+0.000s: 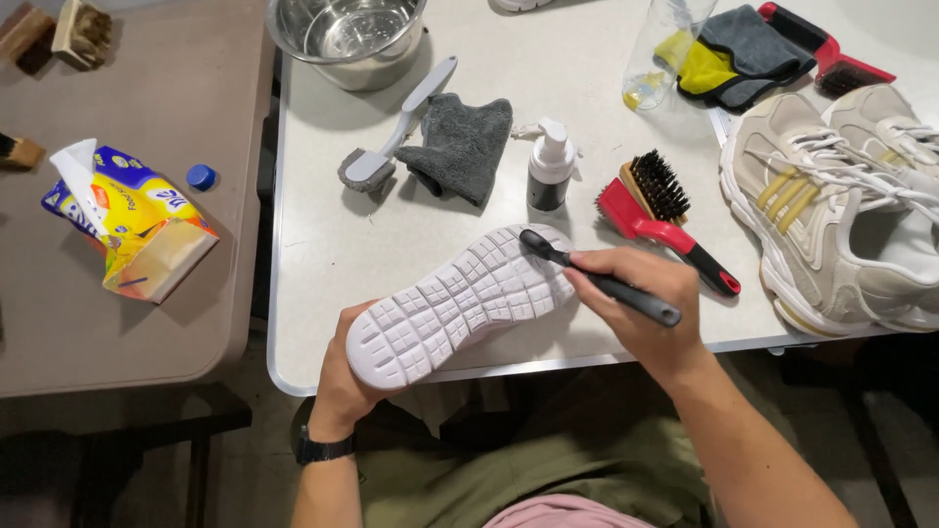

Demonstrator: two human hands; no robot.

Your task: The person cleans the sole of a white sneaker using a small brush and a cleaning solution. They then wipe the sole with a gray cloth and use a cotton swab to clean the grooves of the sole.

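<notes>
My left hand grips the heel end of a white shoe, held sole up over the near edge of the white table. My right hand is closed around a small black brush. Its head rests on the toe end of the grooved sole.
On the table lie a red-handled bristle brush, a pump bottle, a grey cloth, a grey-handled brush, a steel bowl, a clear bottle, folded cloths and a beige sneaker pair. A tissue pack sits on the brown table at left.
</notes>
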